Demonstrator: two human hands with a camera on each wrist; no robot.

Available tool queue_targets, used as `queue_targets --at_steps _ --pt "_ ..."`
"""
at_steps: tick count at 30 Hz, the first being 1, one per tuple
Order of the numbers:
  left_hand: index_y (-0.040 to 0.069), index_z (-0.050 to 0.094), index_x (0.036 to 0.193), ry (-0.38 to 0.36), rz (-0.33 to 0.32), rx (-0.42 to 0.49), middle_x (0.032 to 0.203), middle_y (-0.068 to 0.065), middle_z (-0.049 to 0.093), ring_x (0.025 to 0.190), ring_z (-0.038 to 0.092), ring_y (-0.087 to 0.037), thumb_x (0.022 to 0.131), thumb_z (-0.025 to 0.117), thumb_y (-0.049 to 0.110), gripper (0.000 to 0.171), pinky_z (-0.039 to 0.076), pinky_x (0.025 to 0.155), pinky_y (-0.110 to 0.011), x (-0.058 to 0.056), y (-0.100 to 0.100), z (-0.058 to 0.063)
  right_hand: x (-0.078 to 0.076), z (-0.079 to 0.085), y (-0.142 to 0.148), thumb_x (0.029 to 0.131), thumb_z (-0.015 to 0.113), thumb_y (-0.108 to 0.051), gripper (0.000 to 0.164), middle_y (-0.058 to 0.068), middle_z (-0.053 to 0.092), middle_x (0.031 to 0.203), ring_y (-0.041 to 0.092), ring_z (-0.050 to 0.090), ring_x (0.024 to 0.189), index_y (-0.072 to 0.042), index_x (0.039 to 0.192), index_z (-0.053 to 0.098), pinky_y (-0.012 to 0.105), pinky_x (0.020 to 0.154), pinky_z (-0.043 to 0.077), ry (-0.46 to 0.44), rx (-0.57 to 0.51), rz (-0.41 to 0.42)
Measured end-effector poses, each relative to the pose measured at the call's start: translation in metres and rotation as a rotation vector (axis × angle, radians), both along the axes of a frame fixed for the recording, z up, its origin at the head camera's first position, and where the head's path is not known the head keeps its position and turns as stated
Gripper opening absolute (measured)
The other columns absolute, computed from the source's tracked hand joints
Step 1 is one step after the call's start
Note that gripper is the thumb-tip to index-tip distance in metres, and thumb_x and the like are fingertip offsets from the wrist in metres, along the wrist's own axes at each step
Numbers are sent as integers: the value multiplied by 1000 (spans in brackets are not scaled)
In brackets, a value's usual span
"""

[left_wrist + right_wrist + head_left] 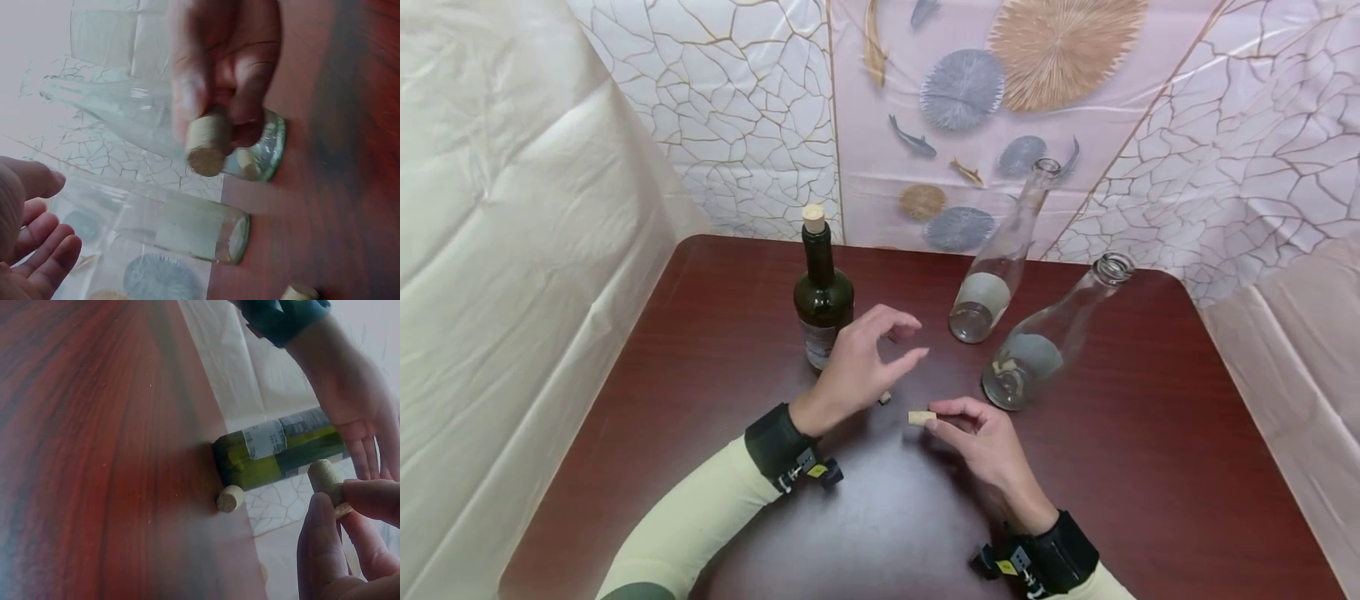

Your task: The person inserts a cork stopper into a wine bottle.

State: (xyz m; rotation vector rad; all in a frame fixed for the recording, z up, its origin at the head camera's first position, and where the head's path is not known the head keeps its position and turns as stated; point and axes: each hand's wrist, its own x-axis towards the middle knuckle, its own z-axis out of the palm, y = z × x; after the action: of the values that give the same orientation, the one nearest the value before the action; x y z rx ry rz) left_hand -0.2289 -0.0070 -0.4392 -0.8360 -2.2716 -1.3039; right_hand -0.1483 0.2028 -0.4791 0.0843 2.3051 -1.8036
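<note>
My right hand (pixel 988 442) pinches a cork (pixel 920 417) between thumb and fingers above the table; the right wrist view shows the same cork (pixel 325 481) up close. My left hand (pixel 865 358) hovers in front of the dark green bottle (pixel 823 296), thumb and fingers apart, holding nothing. That bottle stands upright with a cork (pixel 813 218) in its mouth. Beneath the left hand, a second loose cork (pixel 884 397) rests on the table near the bottle's base. Right of the hands stand two clear glass bottles, one at the back (pixel 992 275) and one nearer (pixel 1037 350), both uncorked.
The dark red-brown table (pixel 1150 467) has rounded back corners. A patterned curtain (pixel 760 108) hangs behind it, and pale cloth (pixel 512 275) covers the left side. Inside the nearer clear bottle lies something cork-coloured.
</note>
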Motion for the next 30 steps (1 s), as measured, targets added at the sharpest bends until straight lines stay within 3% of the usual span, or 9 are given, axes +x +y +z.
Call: queue_targets --at_steps 7,11,22,26,30 --pt "7 69 116 -168 -21 208 105 -10 74 95 74 -18 89 84 14 32 61 88 -23 -22 26 23 4 -3 3 91 80 -10 35 10 77 112 8 76 94 6 121 72 27 85 63 -87 -83 -81" --pt "4 69 117 -209 -66 295 106 -12 74 94 74 -20 90 83 13 32 62 88 -25 -34 45 40 6 -4 4 91 80 -9 37 7 78 110 12 77 95 6 123 71 29 85 64 -108 -104 -100" --pt "2 68 121 -229 -89 370 110 -14 72 100 73 -25 90 83 13 36 59 88 -17 -72 91 91 7 -8 8 92 78 -5 34 9 79 106 13 77 93 8 122 70 31 84 65 -91 -133 -96" --pt "3 66 124 -257 -75 341 114 -12 71 104 70 -22 91 82 16 39 56 90 -12 -83 104 107 8 -8 7 92 78 -5 35 9 79 105 12 77 92 8 123 70 30 84 64 -106 -144 -104" --pt "2 61 130 -268 -46 287 119 -11 68 108 67 -17 91 82 19 46 53 93 -9 -91 113 114 8 -8 8 92 79 -6 34 9 79 105 11 77 91 7 122 71 29 82 64 -98 -135 -101"
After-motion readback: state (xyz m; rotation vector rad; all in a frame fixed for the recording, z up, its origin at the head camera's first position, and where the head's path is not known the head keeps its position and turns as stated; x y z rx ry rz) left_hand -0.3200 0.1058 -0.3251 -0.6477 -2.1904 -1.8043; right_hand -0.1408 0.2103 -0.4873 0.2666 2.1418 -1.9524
